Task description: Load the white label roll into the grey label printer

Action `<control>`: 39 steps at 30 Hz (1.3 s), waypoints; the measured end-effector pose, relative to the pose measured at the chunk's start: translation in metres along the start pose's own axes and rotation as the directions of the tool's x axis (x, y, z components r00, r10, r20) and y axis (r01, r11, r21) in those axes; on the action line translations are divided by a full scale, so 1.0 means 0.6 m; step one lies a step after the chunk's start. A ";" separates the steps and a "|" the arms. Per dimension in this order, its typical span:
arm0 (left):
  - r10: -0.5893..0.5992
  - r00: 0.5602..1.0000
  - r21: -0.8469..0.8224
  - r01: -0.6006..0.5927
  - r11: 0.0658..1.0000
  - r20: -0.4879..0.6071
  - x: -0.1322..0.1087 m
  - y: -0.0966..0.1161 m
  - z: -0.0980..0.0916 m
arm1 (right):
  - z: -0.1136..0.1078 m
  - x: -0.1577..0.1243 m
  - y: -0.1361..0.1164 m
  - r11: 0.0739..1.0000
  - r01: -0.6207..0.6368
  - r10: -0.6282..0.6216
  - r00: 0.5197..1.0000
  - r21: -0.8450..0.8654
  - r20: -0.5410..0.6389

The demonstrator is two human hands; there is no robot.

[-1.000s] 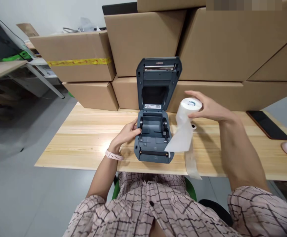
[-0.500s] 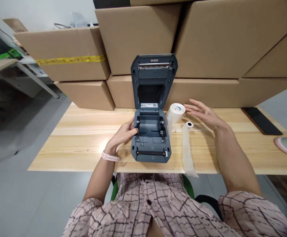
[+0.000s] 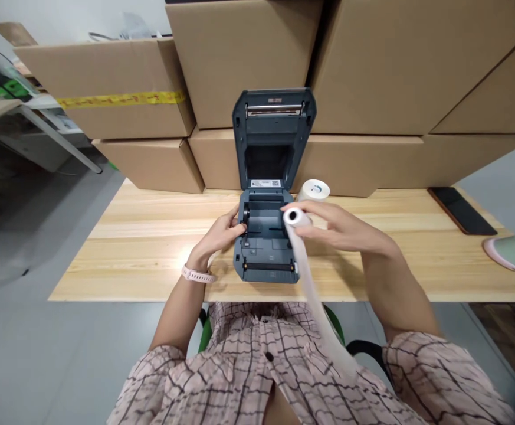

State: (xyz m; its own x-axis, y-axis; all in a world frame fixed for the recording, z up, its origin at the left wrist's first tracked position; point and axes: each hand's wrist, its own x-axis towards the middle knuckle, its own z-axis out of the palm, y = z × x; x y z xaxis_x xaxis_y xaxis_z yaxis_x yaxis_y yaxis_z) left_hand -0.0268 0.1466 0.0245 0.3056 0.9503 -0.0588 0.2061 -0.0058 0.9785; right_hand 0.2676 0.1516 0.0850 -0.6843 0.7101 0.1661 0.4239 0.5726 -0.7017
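– Fingers [image 3: 315,207] of your right hand [image 3: 350,229], quick?
– Pinching the small white roll [image 3: 302,218], my thumb on the near side, forefinger on the far side.
– Where's that roll?
– Over the right edge of the printer [image 3: 266,251]; can't tell if it touches. Its loose strip [image 3: 312,289] hangs past the table [image 3: 151,236] edge, down over my shirt [image 3: 213,378].
– Left hand [image 3: 216,237]?
– Clasping the printer's left side: thumb on the rim, other fingers along the outside, partly hidden.
– Lid [image 3: 268,136]?
– Raised, in front of the boxes [image 3: 243,65].
– Rest of the table?
– Big white roll [image 3: 312,190] on end, just right of the printer, behind my right hand. Phone [image 3: 463,211] well apart, far right. Pink band [image 3: 199,275] on my left wrist.
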 end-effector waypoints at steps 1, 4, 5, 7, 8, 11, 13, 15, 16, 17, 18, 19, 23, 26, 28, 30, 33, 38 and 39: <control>-0.009 1.000 0.000 0.009 1.000 0.004 0.000 -0.001 0.000 | 0.010 0.024 -0.013 0.990 0.045 -0.041 0.999 -0.136 0.032; -0.020 1.000 -0.007 0.020 1.000 0.021 0.001 -0.006 -0.002 | 0.049 0.083 -0.019 0.900 0.107 -0.041 0.986 -0.422 0.163; -0.018 1.000 -0.012 0.019 1.000 0.025 0.001 -0.008 -0.002 | 0.062 0.095 -0.015 0.876 0.121 -0.025 0.978 -0.467 0.206; -0.014 1.000 -0.009 0.015 1.000 0.026 0.001 -0.010 -0.003 | 0.081 0.102 -0.007 0.851 0.138 -0.018 0.972 -0.507 0.235; -0.013 1.000 0.000 0.013 1.000 0.021 0.001 -0.010 -0.003 | 0.087 0.097 -0.005 0.849 0.139 -0.031 0.976 -0.509 0.215; 0.001 1.000 0.033 -0.001 0.999 0.002 0.000 -0.009 -0.002 | 0.097 0.056 -0.012 0.872 0.134 -0.102 0.991 -0.471 0.092; 0.014 1.000 0.043 -0.014 0.999 -0.005 -0.001 -0.008 0.000 | 0.105 0.018 -0.022 0.885 0.149 -0.139 0.989 -0.441 0.056; 0.022 1.000 0.060 -0.021 0.998 -0.010 -0.002 -0.007 0.001 | 0.116 -0.016 -0.030 0.880 0.152 -0.157 0.987 -0.451 0.028; 0.024 1.000 0.075 -0.023 0.997 -0.014 -0.002 -0.007 0.001 | 0.123 -0.030 -0.032 0.872 0.144 -0.160 0.987 -0.468 0.005; 0.025 1.000 0.092 -0.023 0.995 -0.018 -0.002 -0.007 0.001 | 0.129 -0.040 -0.033 0.862 0.132 -0.162 0.987 -0.489 -0.020; 0.026 0.999 0.113 -0.023 0.993 -0.021 -0.001 -0.007 0.001 | 0.135 -0.048 -0.034 0.852 0.120 -0.166 0.985 -0.510 -0.045; 0.026 0.999 0.133 -0.023 0.991 -0.022 -0.001 -0.008 0.001 | 0.140 -0.052 -0.036 0.842 0.109 -0.171 0.983 -0.529 -0.069; 0.036 0.999 0.182 -0.031 0.983 -0.026 0.000 -0.010 0.000 | 0.154 -0.057 -0.048 0.809 0.112 -0.218 0.969 -0.577 -0.117; 0.042 0.999 0.188 -0.036 0.981 -0.026 -0.001 -0.011 0.001 | 0.164 -0.062 -0.063 0.828 0.146 -0.236 0.967 -0.541 -0.100; 0.038 0.999 0.212 -0.030 0.977 -0.034 -0.001 -0.011 0.001 | 0.171 -0.066 -0.070 0.848 0.160 -0.231 0.970 -0.505 -0.080; 0.039 0.998 0.230 -0.028 0.973 -0.043 -0.001 -0.012 0.001 | 0.176 -0.070 -0.074 0.858 0.160 -0.221 0.973 -0.488 -0.070; 0.055 0.998 0.229 -0.044 0.973 -0.044 0.000 -0.013 0.000 | 0.179 -0.074 -0.075 0.869 0.158 -0.212 0.975 -0.470 -0.065; 0.048 0.997 0.262 -0.031 0.965 -0.059 0.000 -0.012 0.001 | 0.183 -0.079 -0.074 0.882 0.147 -0.198 0.978 -0.447 -0.068; 0.051 0.997 0.268 -0.032 0.963 -0.064 0.000 -0.013 0.001 | 0.184 -0.080 -0.073 0.884 0.144 -0.193 0.979 -0.446 -0.068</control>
State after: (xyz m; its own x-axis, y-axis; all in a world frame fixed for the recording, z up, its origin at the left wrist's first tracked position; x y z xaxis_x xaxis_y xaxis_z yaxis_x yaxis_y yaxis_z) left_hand -0.0277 0.1461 0.0169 0.2553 0.9669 0.0040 0.4382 -0.1193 0.8909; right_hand 0.2163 0.0474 0.0316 -0.7115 0.6121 0.3452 0.5407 0.7906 -0.2875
